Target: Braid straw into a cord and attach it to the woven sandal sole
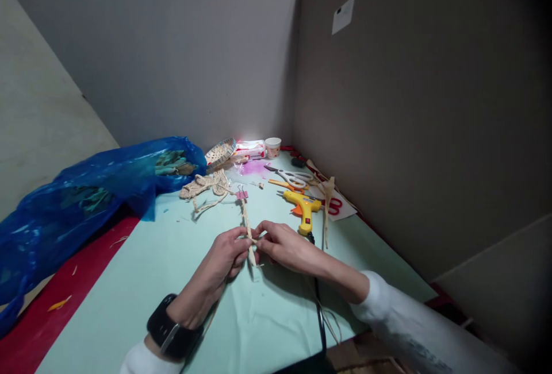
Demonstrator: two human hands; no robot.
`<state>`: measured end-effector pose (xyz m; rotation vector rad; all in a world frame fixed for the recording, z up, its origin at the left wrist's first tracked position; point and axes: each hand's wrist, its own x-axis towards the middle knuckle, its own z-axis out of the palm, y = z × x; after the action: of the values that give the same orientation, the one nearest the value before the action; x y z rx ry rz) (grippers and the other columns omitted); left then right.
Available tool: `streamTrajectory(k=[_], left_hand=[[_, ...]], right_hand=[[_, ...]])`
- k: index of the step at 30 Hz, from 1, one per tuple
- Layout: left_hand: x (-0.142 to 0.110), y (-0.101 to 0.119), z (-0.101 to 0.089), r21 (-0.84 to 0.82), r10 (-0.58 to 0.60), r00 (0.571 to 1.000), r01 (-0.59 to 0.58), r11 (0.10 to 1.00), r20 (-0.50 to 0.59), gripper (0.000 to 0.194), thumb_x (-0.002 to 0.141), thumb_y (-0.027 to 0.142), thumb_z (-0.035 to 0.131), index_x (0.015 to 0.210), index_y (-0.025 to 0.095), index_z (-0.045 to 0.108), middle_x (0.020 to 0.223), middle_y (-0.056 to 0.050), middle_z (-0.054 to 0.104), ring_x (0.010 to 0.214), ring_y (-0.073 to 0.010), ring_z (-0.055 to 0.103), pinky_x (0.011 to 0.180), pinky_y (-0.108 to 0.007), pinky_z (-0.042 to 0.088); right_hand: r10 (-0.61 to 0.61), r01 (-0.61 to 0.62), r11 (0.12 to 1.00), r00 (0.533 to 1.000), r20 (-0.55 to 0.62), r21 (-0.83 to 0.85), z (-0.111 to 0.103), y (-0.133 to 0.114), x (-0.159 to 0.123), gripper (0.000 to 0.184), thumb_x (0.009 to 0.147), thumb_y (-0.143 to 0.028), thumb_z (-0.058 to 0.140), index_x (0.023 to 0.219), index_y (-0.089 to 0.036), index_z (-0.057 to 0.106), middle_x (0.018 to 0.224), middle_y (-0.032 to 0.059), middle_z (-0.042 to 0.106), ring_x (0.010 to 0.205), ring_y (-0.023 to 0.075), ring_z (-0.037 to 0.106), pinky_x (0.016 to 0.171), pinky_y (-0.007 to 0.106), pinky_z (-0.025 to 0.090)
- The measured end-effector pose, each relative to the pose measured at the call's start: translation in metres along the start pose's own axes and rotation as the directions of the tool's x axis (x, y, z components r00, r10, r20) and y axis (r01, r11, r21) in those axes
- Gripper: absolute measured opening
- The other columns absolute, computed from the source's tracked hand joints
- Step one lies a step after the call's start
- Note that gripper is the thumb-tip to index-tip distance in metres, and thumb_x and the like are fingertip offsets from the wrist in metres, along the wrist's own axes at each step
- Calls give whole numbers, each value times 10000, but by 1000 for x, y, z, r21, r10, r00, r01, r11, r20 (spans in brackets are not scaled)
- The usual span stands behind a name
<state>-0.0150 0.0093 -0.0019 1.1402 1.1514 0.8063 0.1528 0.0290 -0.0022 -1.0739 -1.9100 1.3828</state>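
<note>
A thin pale braid of plant fibre (245, 216) runs toward me across the table, its far end caught in a pink binder clip (242, 195). My left hand (227, 253) pinches the braid's near part from the left, a dark band around its wrist. From the right, my right hand (280, 245) closes its fingers on the same strands, nearly touching the left fingertips. Short loose ends stick out just below the fingers. How each strand lies between the fingertips is hidden.
A yellow glue gun (305, 207) with a black cord lies right of my hands, near white-handled scissors (293, 177) and red-handled scissors (334, 206). A coiled braid (209, 184), woven basket (221, 153), paper cup (273, 147) and blue plastic bag (107, 184) stand behind and left.
</note>
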Motion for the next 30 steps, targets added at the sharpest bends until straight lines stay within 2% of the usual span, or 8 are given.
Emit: streamTrajectory(k=[5,10,15,18,20,24,26,30], left_hand=[[1,-9,4,-3,48,993,-48,999,-106,153,751,291,602,707,154,552,449,46,497,370,-36,239,379,-181,114],[0,-13,5,-79,27,992,-36,996,-120,190,733,316,621,653,160,548,403,75,411,353,-39,240,377,-190,116],[-7,-13,1,-155,49,993,-65,986,-104,262,793,379,602,665,156,548,452,75,392,401,-41,226,402,-196,131],[-8,-12,-1,-166,8,994,-25,986,-106,276,788,392,643,683,147,570,440,98,318,415,-39,181,404,-185,111],[-8,-11,-3,-194,-24,995,5,981,-94,278,754,378,695,668,148,565,456,108,284,427,-37,151,398,-178,92],[-6,-10,-6,-281,-44,998,29,959,-46,297,693,383,761,689,142,589,503,108,284,455,-38,110,383,-165,89],[-5,-11,-7,-285,-54,998,42,958,-33,307,682,393,774,706,136,607,508,106,287,461,-37,109,384,-159,100],[-5,-12,-7,-279,-43,999,33,960,-32,353,670,438,783,759,126,644,492,113,263,460,-37,107,386,-155,104]], right_hand=[[-34,6,971,993,-112,-238,3,-7,-6,182,823,-210,534,649,-165,566,566,20,602,539,126,465,552,258,255],[-95,39,928,987,-133,-370,21,-8,-13,191,885,-244,447,752,-169,561,621,30,627,534,125,491,526,244,268],[-293,208,678,956,0,-706,39,-2,-19,239,864,-202,438,1063,-115,537,791,84,680,542,160,504,523,301,214],[-325,293,553,938,122,-780,38,-5,-20,247,848,-188,448,1059,-104,545,834,106,688,547,172,530,513,313,193],[-333,283,583,938,94,-762,31,-9,-20,201,907,-243,416,989,-150,574,791,77,689,564,170,553,524,300,229],[-301,113,754,935,-186,-647,15,-15,-17,274,930,-362,464,1076,-164,584,906,96,704,771,208,616,640,285,344],[-205,94,842,967,-153,-531,7,-16,-15,294,921,-360,491,1095,-150,598,874,89,706,770,200,614,646,274,366],[-80,83,972,997,22,-218,-3,-12,-7,279,924,-404,526,887,-164,664,648,2,631,645,128,553,600,219,372]])
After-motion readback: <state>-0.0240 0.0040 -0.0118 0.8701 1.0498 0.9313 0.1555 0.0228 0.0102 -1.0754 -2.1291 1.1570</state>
